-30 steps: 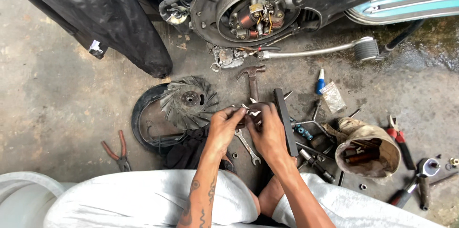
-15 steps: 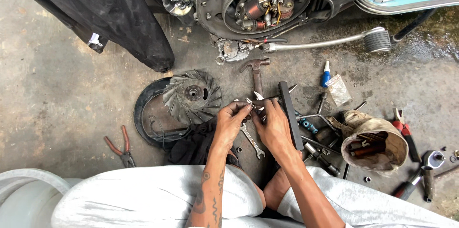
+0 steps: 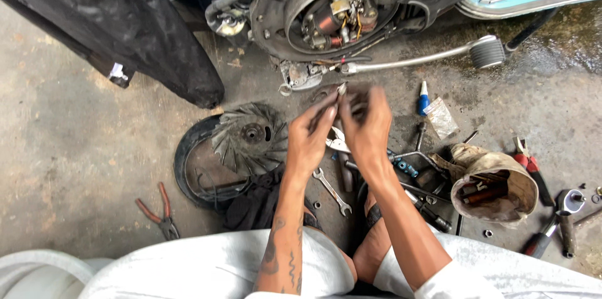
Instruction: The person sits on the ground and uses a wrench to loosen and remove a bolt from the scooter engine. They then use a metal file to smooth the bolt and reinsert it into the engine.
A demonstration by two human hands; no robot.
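Stained concrete floor (image 3: pixel 75 148) beneath a scooter's exposed engine (image 3: pixel 338 14). Left hand (image 3: pixel 308 139) and right hand (image 3: pixel 367 126) raised together, fingers pinched on a small metal part (image 3: pixel 342 90), long axis roughly upright, tip toward engine. Below hands: wrench (image 3: pixel 331 191). Left: finned flywheel (image 3: pixel 248 138), red pliers (image 3: pixel 158 211), with open floor beyond. Right: crowded tool bag (image 3: pixel 495 183), blue-capped tube (image 3: pixel 424 98).

- Left hand (image 3: pixel 308 139) raised, fingers (image 3: pixel 326 108) pinched together at the tips; tattooed forearm reaches forward.
- Right hand (image 3: pixel 369 125) just beside it, blurred, fingers curled inward toward the left fingertips.
- Forearms converge away from the body.
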